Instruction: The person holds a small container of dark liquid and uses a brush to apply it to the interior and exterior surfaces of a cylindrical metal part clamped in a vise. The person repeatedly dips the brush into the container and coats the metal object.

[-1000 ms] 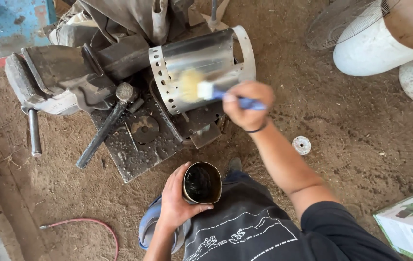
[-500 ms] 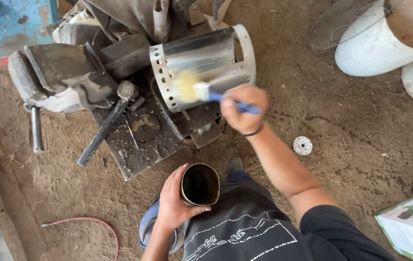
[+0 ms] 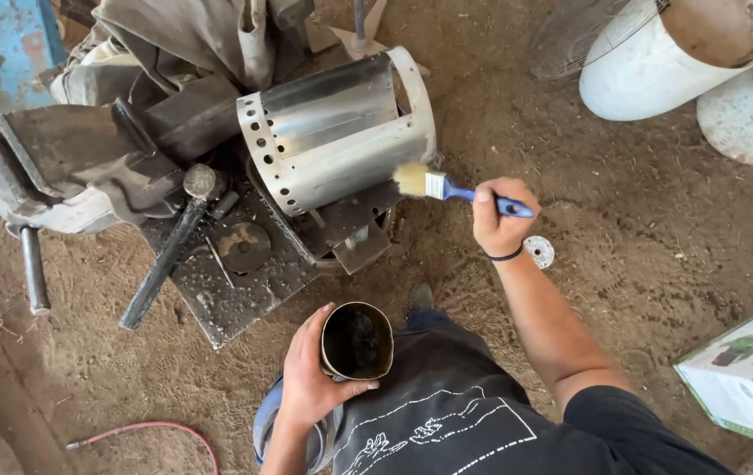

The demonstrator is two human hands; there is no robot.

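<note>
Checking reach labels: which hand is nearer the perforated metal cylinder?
Right. The right hand holds a blue-handled brush whose bristles meet the perforated metal cylinder at its lower right edge. The left hand is well below it, gripping a dark can.

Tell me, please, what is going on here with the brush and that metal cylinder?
A person is working over a dirt floor. The right hand holds a blue-handled brush, its pale bristles at the lower end of a shiny metal cylinder with a row of holes, which lies on its side on a dark metal plate. The left hand grips a dark can, open end up, close to the body. A vise and a hammer sit to the left.
</note>
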